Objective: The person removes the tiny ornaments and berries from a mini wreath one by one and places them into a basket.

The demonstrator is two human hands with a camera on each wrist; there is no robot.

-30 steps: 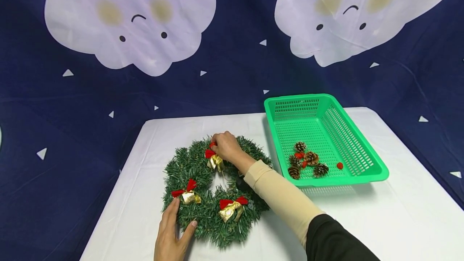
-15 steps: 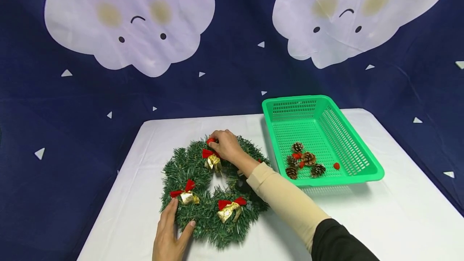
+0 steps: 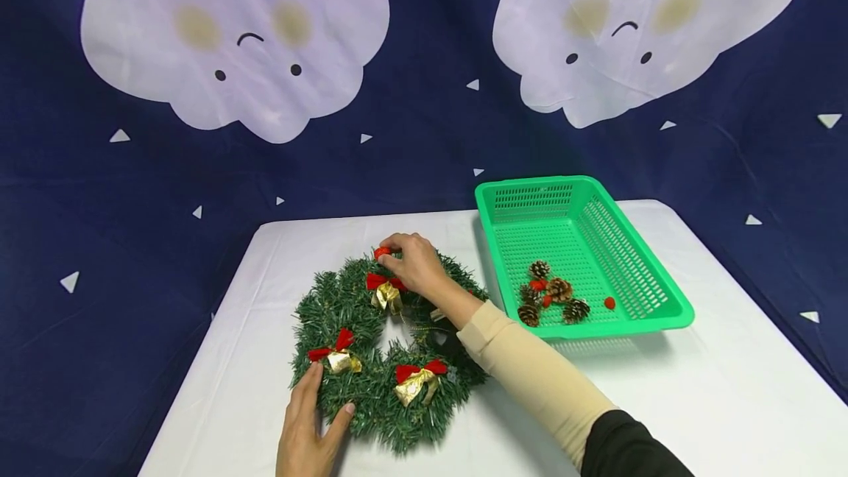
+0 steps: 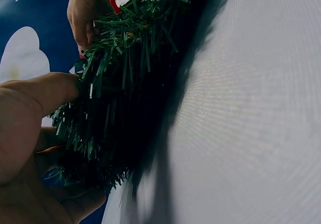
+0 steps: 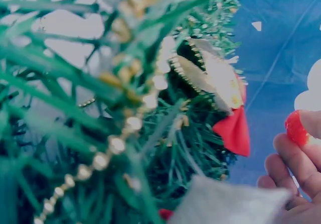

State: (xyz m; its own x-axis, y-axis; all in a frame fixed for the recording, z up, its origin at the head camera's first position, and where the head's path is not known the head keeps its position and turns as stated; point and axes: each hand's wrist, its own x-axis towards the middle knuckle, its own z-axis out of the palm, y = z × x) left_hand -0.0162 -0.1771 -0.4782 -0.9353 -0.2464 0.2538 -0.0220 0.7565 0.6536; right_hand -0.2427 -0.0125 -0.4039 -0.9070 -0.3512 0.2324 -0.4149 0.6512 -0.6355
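Observation:
A green tinsel wreath [image 3: 327,308] lies flat on the white table, dressed with red bows that have gold pieces, including a left bow [image 3: 341,355], a near bow [image 3: 417,381] and a far bow [image 3: 386,291]. Thumb and fingers of my left hand [image 3: 306,425] hold the wreath's near left edge; the left wrist view shows the fingers bent against its side. At the far rim my right hand [image 3: 419,267] pinches a small red berry [image 5: 296,128] between thumb and fingertip, just beyond the far bow. My right forearm covers part of the wreath's right side.
Right of the wreath stands a green plastic basket [image 3: 636,241] with several pinecones [image 3: 576,311] and red berries [image 3: 609,303] near its front. A gold bead string [image 5: 118,143] runs across the wreath. Behind the table [image 3: 205,389] hangs a dark blue cloud-patterned cloth [image 3: 411,94].
My right hand has moved slightly farther away with the red berry, from beside the far bow toward the wreath's outer rim. The left hand stays at the wreath. The head view has shifted slightly.

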